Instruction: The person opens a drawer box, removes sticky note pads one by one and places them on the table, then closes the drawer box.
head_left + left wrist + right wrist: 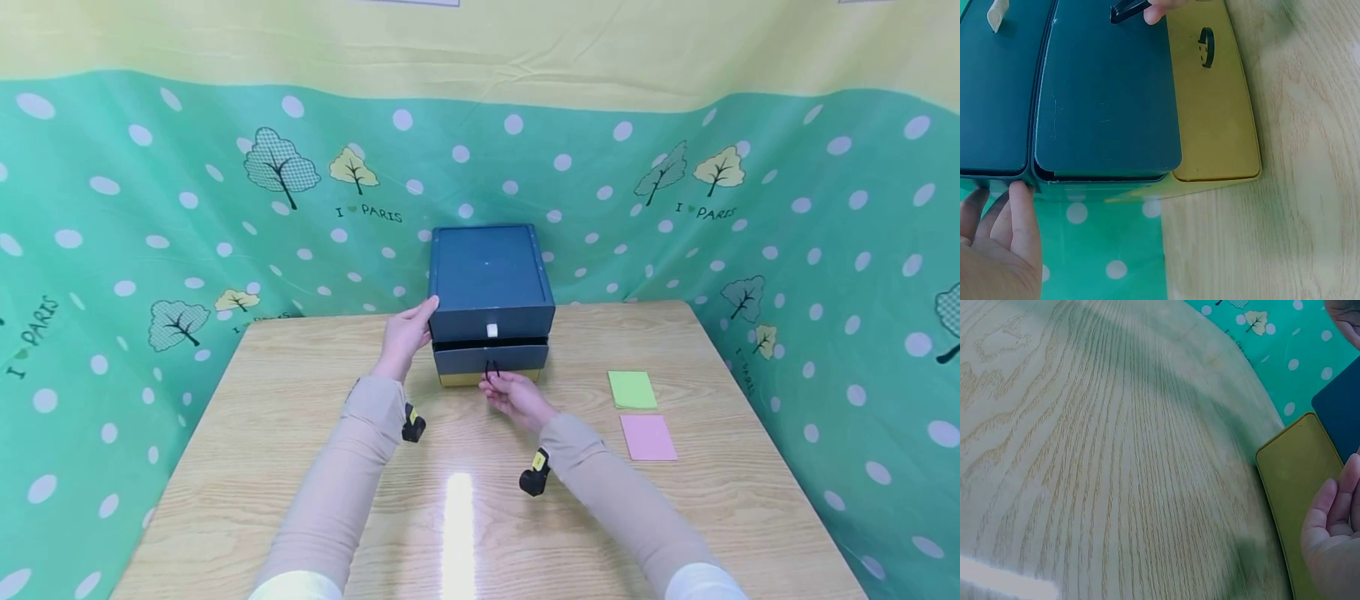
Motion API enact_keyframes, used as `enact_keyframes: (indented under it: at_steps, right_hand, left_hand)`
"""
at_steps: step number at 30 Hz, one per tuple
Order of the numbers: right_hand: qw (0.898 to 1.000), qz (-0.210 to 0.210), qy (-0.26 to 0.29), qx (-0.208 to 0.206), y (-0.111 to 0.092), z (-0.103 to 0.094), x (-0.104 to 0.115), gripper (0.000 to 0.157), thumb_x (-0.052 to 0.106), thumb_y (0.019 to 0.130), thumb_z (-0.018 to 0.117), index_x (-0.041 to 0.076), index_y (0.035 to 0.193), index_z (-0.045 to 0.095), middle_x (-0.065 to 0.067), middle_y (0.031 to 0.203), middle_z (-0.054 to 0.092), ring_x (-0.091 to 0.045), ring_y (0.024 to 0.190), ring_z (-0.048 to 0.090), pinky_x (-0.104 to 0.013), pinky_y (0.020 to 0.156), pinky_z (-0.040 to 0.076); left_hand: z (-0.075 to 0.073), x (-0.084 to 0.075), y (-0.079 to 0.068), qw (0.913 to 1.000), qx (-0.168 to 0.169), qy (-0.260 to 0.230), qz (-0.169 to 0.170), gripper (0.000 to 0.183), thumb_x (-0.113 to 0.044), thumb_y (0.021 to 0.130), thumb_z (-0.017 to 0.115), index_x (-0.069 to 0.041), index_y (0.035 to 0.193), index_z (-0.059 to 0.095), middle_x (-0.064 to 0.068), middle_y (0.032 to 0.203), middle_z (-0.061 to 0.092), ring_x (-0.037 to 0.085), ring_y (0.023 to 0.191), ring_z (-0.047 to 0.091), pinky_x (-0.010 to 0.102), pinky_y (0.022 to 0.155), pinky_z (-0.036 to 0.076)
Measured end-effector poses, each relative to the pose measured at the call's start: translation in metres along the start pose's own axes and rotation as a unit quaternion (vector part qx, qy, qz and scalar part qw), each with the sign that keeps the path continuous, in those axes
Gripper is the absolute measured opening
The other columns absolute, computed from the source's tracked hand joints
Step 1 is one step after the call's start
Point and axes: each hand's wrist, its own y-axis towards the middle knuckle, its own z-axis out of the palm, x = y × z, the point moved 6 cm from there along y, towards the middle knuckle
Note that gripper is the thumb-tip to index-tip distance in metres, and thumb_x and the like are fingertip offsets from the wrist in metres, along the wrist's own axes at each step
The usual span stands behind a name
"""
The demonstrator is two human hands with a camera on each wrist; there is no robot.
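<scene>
A dark blue drawer box [487,267] stands at the back of the table. Its middle drawer [459,361] sticks out a little, leaving a dark gap along the top. My right hand [519,402] pinches that drawer's black pull loop [1127,10] between thumb and fingers. Against the box's left side, near the front upper corner, my left hand [407,335] rests with fingers extended. The top drawer has a white pull tab [492,330] and looks closed. Below, the yellow bottom drawer [1213,119] carries its own black loop [1208,47].
To the right on the wooden table [300,467] lie a green sticky-note pad [632,389] and a pink one [648,437]. A green dotted curtain [465,158] hangs directly behind the box and along both sides.
</scene>
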Motion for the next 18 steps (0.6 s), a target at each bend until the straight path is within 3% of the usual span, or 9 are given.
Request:
enact_keyframes:
  at_steps: [6, 12, 18]
  right_hand:
    - [1.000, -0.001, -0.006, -0.001, -0.0007, 0.0022, 0.0033, 0.036, 0.006, 0.102, 0.039, -0.012, 0.132, 0.042, 0.006, 0.084, 0.065, -0.006, 0.081, 0.060, -0.033, 0.100, 0.045]
    - [1.000, -0.005, -0.005, -0.005, -0.0015, 0.0034, 0.0056, 0.033, 0.006, 0.101, 0.039, -0.010, 0.130, 0.045, 0.005, 0.085, 0.064, -0.006, 0.081, 0.060, -0.031, 0.098, 0.046]
    - [1.000, -0.012, 0.011, -0.010, 0.0015, 0.0039, 0.0053, 0.030, 0.006, 0.100, 0.042, -0.009, 0.125, 0.048, 0.004, 0.084, 0.064, -0.005, 0.077, 0.059, -0.020, 0.078, 0.050]
  left_hand:
    - [-0.0001, -0.0004, -0.0001, 1.0000, -0.002, -0.004, -0.001, 0.062, -0.052, 0.084, 0.065, -0.016, 0.134, 0.055, 0.007, 0.141, 0.050, 0.022, 0.127, 0.051, 0.034, 0.104, 0.045]
    - [-0.0001, -0.0005, -0.0017, 1.0000, -0.005, -0.003, -0.001, 0.062, -0.052, 0.085, 0.064, -0.015, 0.134, 0.055, 0.006, 0.142, 0.049, 0.022, 0.128, 0.050, 0.035, 0.105, 0.044]
    - [0.0005, 0.0003, -0.0015, 1.0000, 0.000, -0.002, -0.001, 0.063, -0.052, 0.084, 0.064, -0.016, 0.135, 0.054, 0.006, 0.143, 0.048, 0.021, 0.128, 0.050, 0.034, 0.104, 0.044]
